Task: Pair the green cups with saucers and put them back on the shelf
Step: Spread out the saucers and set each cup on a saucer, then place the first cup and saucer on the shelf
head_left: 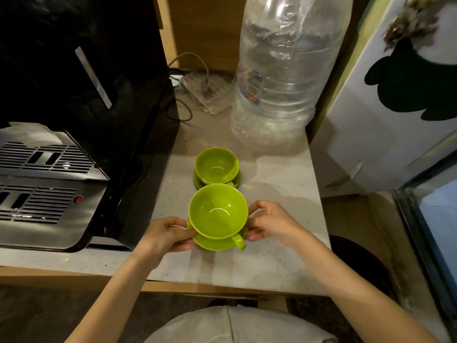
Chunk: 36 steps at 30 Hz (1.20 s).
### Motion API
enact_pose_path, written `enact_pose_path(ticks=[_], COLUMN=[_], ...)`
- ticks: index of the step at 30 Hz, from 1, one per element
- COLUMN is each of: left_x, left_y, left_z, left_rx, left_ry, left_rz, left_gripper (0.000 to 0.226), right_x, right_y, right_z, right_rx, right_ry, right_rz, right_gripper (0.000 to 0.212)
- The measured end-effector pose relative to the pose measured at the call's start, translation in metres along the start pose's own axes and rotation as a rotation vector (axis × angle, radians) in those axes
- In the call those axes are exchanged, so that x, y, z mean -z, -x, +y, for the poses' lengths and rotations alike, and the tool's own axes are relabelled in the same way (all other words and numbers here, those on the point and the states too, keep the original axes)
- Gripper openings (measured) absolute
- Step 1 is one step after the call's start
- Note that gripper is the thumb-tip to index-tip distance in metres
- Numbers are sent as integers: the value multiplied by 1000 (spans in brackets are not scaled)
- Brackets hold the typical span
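Note:
Two lime-green cups sit on matching saucers on the pale counter [272, 184]. The near cup [218, 211] rests on its saucer [212, 242], handle pointing toward me at the right. My left hand [166, 234] grips the saucer's left rim and my right hand [269, 223] grips its right rim. Just behind stands the far cup [216, 165] on its own saucer [197, 180], nearly touching the near cup. Whether the held saucer is off the counter I cannot tell.
A black coffee machine [81, 95] with a metal drip grille [42, 194] fills the left. A large clear water bottle [284, 70] stands at the back right, with cables and a power strip [207, 92] behind. A white fridge side [385, 107] borders the right.

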State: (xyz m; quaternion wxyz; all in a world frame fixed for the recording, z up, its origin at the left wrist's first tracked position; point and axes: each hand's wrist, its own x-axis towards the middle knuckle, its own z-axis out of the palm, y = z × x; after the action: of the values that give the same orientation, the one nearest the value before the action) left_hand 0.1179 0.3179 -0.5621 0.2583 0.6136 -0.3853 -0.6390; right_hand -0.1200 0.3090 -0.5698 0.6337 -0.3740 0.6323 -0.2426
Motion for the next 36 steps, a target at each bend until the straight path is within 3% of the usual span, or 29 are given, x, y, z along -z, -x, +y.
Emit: enact_pose_path(ticks=[6, 17, 21, 28, 36], left_x=[-17, -61, -75, -93, -102], left_y=[12, 47, 66, 96, 120], left_z=[66, 217, 281, 387, 499], left_rx=[-170, -502, -662, -765, -889], left_ry=[120, 311, 385, 534, 469], left_rz=[-29, -20, -12, -113, -232], left_gripper=[6, 12, 12, 10, 12], right_x=[33, 84, 104, 138, 174], right_y=[34, 106, 134, 179, 224], right_z=[-56, -188, -246, -337, -434], right_rx=[212, 531, 667, 852, 1004], right_ry=[-115, -411, -439, -438, -421], right_rz=[37, 78, 109, 163, 246], right_gripper=[13, 9, 11, 26, 25])
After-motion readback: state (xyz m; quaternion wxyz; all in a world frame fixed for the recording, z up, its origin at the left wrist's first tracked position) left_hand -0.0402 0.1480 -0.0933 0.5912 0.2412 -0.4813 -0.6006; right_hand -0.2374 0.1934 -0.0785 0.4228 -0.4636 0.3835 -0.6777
